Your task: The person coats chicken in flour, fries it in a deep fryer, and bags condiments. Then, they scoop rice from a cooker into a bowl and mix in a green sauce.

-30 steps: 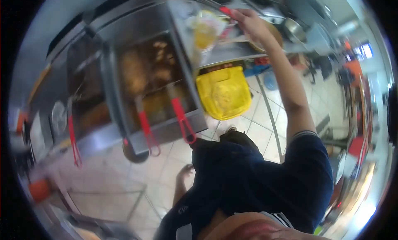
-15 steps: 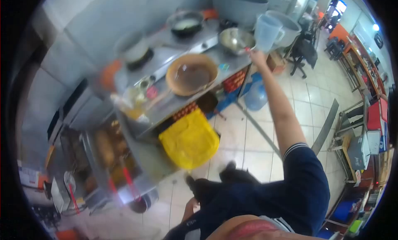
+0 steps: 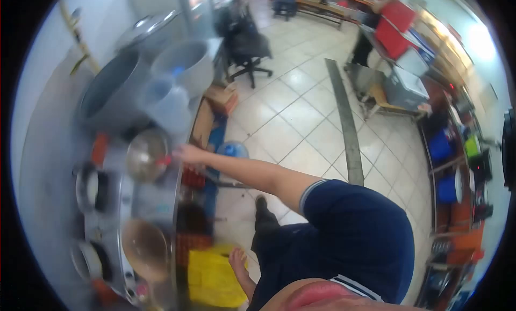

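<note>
A red handle (image 3: 164, 160) lies at the right edge of the shiny metal bowl (image 3: 144, 155) on the left side of the scene, right by the fingertips of the right hand (image 3: 189, 153), but it is too blurry to tell if they pinch it. The left hand (image 3: 238, 260) is nearer, well apart from the handle, its fingers loosely spread beside the yellow bin (image 3: 212, 281).
</note>
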A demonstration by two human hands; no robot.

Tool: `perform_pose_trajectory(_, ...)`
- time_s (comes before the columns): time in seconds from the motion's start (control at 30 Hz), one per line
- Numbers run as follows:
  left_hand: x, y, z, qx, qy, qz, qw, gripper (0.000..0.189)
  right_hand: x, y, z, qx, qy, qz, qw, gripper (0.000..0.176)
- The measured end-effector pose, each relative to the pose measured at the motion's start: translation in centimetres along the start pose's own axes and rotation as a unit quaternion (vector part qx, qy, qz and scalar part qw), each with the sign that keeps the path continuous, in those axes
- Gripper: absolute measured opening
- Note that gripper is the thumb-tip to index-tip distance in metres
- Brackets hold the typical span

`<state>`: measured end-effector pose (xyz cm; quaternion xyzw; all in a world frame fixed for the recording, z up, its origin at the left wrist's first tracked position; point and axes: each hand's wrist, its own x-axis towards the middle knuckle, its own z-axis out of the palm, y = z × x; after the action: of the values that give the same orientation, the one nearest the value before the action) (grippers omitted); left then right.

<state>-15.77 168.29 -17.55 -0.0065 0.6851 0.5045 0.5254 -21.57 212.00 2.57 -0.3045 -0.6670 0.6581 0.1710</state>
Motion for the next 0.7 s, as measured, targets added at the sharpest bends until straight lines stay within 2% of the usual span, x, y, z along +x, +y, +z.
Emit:
perform_pose_trajectory(0.03, 3.6, 3.2, 2.3, 0.032, -0.036, 0.033, 0.998, 0.028, 2.1, 5.3, -3.0, -0.027, -0.005, -0.031, 0.999, 0.045)
perform_pose_trajectory(0.07, 7.1, 6.1, 6.3, 0.053, -0.078, 0.065, 0.993, 0.028, -2.0, 4.1, -7.4, -0.01, -0.071, -0.046, 0.996, 0.041)
perform_pose_trajectory(0.1, 8.7, 9.3, 10.2, 0.06, -0.109, 0.062, 0.99, 0.028, -4.6, 6.4, -10.8, -0.055, -0.015, -0.032, 0.998, 0.042)
perform_pose_trajectory(0.13, 9.8, 14.1, 14.4, 0.124, -0.141, 0.076, 0.979, 0.027, -6.8, 8.7, -14.9, -0.084, -0.016, 0.106, 0.991, 0.046)
perform_pose_trajectory(0.17, 12.0, 19.0, 19.7, 0.187, -0.173, 0.102, 0.962, 0.027, -8.7, 13.0, -20.3, -0.172, -0.03, 0.105, 0.979, 0.048)
perform_pose_trajectory(0.2, 14.4, 22.1, 24.5, 0.199, -0.192, 0.115, 0.954, 0.027, -10.2, 21.2, -25.9, -0.204, 0.01, 0.149, 0.968, 0.053)
perform_pose_trajectory(0.23, 15.6, 23.1, 28.7, 0.241, -0.252, 0.179, 0.92, 0.027, -14.8, 27.1, -30.2, -0.162, 0.103, 0.215, 0.957, 0.057)
perform_pose_trajectory(0.27, 17.1, 25.1, 33.1, 0.283, -0.309, 0.235, 0.877, 0.028, -19.6, 27.3, -34.2, 0.012, 0.185, 0.329, 0.926, 0.061)
perform_pose_trajectory(0.3, 17.4, 27.1, 37.4, 0.312, -0.351, 0.27, 0.84, 0.029, -24.9, 26.1, -36.7, 0.106, 0.284, 0.338, 0.891, 0.058)
perform_pose_trajectory(0.33, 17.3, 28.9, 41.9, 0.339, -0.395, 0.299, 0.8, 0.031, -29.0, 27.6, -39.4, 0.176, 0.382, 0.326, 0.846, 0.052)
perform_pose_trajectory(0.4, 17.3, 30.8, 50.7, 0.323, -0.431, 0.301, 0.787, 0.032, -35.2, 28.0, -42.9, 0.29, 0.526, 0.29, 0.745, 0.047)
perform_pose_trajectory(0.43, 17.2, 31.7, 55.7, 0.292, -0.453, 0.311, 0.783, 0.033, -37.1, 28.2, -44.8, 0.334, 0.577, 0.256, 0.7, 0.048)
perform_pose_trajectory(0.47, 16.4, 32.7, 60.1, 0.294, -0.466, 0.314, 0.773, 0.033, -37.8, 28.2, -46.1, 0.337, 0.588, 0.248, 0.692, 0.048)
perform_pose_trajectory(0.53, 13.9, 34.6, 68.5, 0.276, -0.458, 0.424, 0.731, 0.039, -38.5, 28.8, -49.3, 0.409, 0.637, 0.216, 0.617, 0.048)
perform_pose_trajectory(0.57, 12.9, 34.9, 72.7, 0.275, -0.468, 0.419, 0.728, 0.039, -37.7, 29.0, -51.5, 0.44, 0.63, 0.198, 0.608, 0.047)
perform_pose_trajectory(0.6, 12.0, 35.3, 76.2, 0.265, -0.471, 0.497, 0.679, 0.043, -35.5, 28.5, -53.4, 0.474, 0.619, 0.181, 0.6, 0.047)
perform_pose_trajectory(0.63, 11.4, 35.7, 80.6, 0.246, -0.467, 0.578, 0.622, 0.047, -33.0, 27.8, -56.2, 0.503, 0.588, 0.174, 0.609, 0.047)
perform_pose_trajectory(0.67, 11.0, 35.6, 84.8, 0.244, -0.467, 0.582, 0.619, 0.047, -29.9, 26.0, -59.4, 0.531, 0.553, 0.167, 0.62, 0.048)
perform_pose_trajectory(0.7, 11.2, 35.3, 87.4, 0.254, -0.481, 0.616, 0.57, 0.05, -26.3, 23.6, -62.2, 0.547, 0.498, 0.139, 0.659, 0.05)
